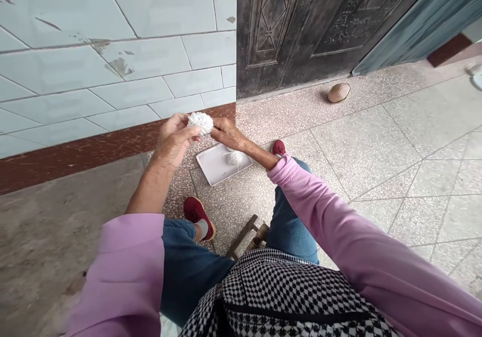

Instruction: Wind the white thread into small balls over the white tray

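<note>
A white thread pompom (201, 122) is held up between both hands, beyond the knees: the left hand (173, 140) curls its fingers closed around the left side, the right hand (229, 133) pinches the right edge. Below it, a white tray (211, 172) on the floor holds another white tuft (236, 157)

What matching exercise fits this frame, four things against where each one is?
Things:
1. white pompom
2. white tray
3. round tan object
4. wooden stool

Places:
A. on the floor beside the dark door
B. pinched between the left hand and the right hand
C. lowest of the four in the picture, partly hidden
D. flat on the floor below both hands, with a white tuft on it

Pairs: 1-B, 2-D, 3-A, 4-C
</note>
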`<action>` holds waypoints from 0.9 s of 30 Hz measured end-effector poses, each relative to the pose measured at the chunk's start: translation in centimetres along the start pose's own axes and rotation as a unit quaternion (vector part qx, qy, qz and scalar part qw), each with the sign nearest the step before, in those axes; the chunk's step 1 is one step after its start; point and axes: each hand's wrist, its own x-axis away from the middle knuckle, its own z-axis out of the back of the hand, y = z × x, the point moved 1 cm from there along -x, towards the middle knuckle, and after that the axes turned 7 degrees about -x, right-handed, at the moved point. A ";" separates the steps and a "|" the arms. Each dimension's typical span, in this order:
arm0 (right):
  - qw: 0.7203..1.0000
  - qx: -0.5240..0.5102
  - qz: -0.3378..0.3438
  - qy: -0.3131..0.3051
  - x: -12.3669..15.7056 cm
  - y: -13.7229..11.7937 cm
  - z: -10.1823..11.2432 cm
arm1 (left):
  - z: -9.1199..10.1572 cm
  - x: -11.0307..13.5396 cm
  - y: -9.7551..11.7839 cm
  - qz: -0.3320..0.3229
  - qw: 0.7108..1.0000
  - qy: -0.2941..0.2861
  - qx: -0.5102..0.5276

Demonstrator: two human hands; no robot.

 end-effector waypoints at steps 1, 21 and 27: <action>1.000 0.017 0.007 0.001 0.2 0.0 -0.2 | 0.1 -0.1 -0.2 -0.001 1.000 0.015 -0.005; 0.993 -0.088 -0.037 -0.067 2.0 -0.9 -0.6 | 1.1 -0.1 -1.0 -0.040 0.998 0.018 -0.040; 0.994 -0.079 -0.042 -0.058 1.9 0.4 0.5 | 0.1 0.3 -0.9 -0.022 0.998 0.006 -0.061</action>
